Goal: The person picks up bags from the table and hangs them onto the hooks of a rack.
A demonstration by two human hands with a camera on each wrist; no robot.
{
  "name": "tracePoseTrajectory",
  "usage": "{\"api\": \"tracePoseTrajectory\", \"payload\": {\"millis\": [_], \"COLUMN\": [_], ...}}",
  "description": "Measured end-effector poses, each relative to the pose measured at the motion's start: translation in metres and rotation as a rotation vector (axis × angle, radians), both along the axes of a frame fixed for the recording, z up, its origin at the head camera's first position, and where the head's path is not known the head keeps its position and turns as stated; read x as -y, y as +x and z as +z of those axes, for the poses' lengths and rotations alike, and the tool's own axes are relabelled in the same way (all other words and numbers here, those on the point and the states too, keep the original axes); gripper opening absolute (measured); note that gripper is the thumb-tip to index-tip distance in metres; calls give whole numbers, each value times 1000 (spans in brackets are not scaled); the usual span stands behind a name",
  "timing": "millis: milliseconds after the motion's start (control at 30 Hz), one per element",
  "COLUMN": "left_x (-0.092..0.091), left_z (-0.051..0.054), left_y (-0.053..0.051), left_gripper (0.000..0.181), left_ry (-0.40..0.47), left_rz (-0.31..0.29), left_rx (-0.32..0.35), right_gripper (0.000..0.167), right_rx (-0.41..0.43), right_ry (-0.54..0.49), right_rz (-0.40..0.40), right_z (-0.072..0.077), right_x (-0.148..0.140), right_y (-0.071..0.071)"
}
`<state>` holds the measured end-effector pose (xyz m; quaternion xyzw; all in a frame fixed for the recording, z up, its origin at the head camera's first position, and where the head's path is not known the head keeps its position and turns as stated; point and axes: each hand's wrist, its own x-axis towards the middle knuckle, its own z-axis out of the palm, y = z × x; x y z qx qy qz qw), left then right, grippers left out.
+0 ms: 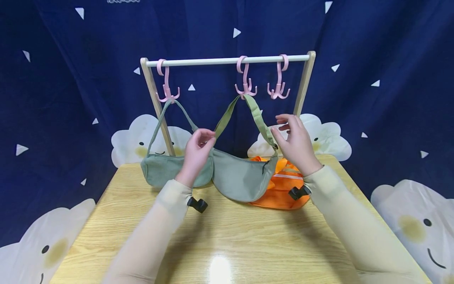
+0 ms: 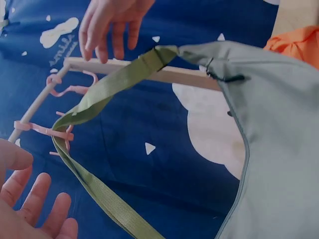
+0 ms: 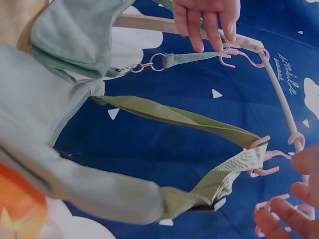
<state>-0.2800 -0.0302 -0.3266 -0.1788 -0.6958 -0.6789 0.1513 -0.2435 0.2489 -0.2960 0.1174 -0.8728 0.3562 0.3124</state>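
A grey-green bag [image 1: 241, 177] hangs by its olive strap [image 1: 257, 114] from the middle pink hook [image 1: 245, 85]. My left hand [image 1: 198, 152] is beside the strap's left side, fingers loosely bent and holding nothing; the left wrist view shows those fingers [image 2: 37, 199] apart. To the strap's right, my right hand [image 1: 296, 144] is raised with relaxed fingers, also empty in the right wrist view [image 3: 294, 204]. Partly behind my left hand, a teal ribbed bag [image 1: 163, 167] hangs from the left pink hook [image 1: 168, 86].
An orange bag [image 1: 283, 193] lies on the wooden table [image 1: 248, 244], behind the grey-green bag. The rack's white bar [image 1: 202, 62] runs between wooden posts. Another pink hook [image 1: 278, 83] hangs at the right with no bag on it. Dark blue cloth [image 1: 213, 23] hangs behind.
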Motion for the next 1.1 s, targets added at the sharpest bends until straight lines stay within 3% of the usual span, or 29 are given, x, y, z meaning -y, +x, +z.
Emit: {"api": "tracePoseTrajectory", "payload": {"millis": [233, 633, 867, 1100], "left_x": [1, -5, -11, -18], "left_z": [-11, -35, -47, -61], "left_y": [16, 28, 32, 35], "left_gripper": [9, 10, 11, 11], "left_ry": [2, 21, -26, -91], "left_rz": [-13, -40, -67, -73], "left_rx": [7, 40, 50, 102], "right_gripper": [27, 18, 19, 26], "right_rx": [-46, -62, 19, 134], "right_ry": [-34, -20, 11, 145], "right_rz": [-10, 2, -5, 12], "right_z": [-14, -42, -60, -77], "right_x": [-11, -30, -45, -56], "right_y": [11, 20, 21, 18]}}
